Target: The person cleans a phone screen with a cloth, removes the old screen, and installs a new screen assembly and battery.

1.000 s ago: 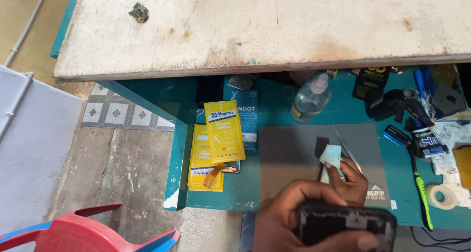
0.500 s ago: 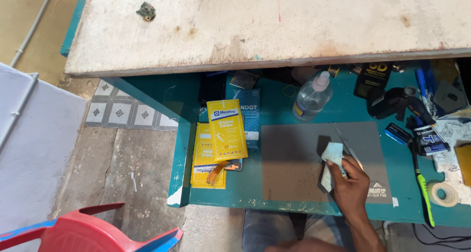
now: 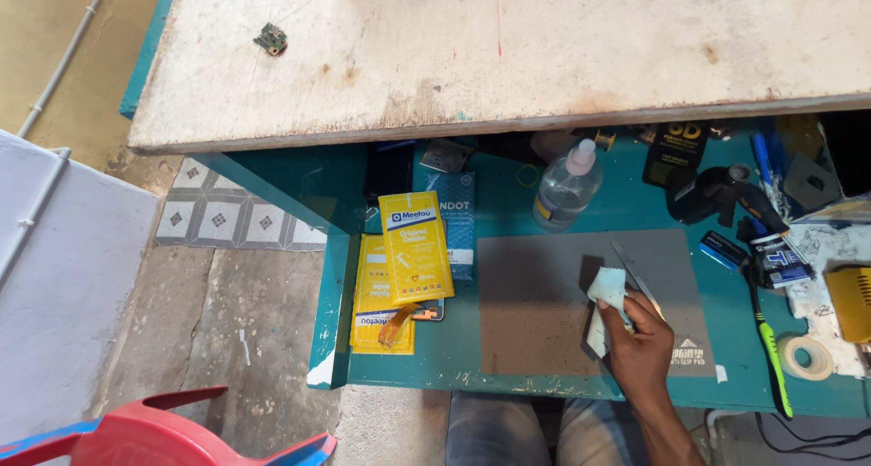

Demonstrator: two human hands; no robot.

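Note:
My right hand [image 3: 641,346] rests on the grey anti-slip mat [image 3: 531,303] on the teal workbench, fingers closed on a small white cloth [image 3: 606,290]. The cloth presses against the mat next to a small dark piece [image 3: 590,272], and thin metal tweezers [image 3: 635,268] lie just beyond my fingers. My left hand is out of view. My legs in jeans [image 3: 508,434] show under the bench's front edge.
Yellow packets [image 3: 413,248] lie left of the mat. A clear plastic bottle [image 3: 566,189] stands behind it. To the right are a black tool [image 3: 717,194], a green toothbrush [image 3: 771,348] and a tape roll [image 3: 806,357]. A worn wooden shelf [image 3: 508,58] overhangs; a red chair [image 3: 163,434] sits bottom left.
My left hand, which held a dark phone at the bottom edge, has dropped out of view. My right hand stays on the mat with the cloth.

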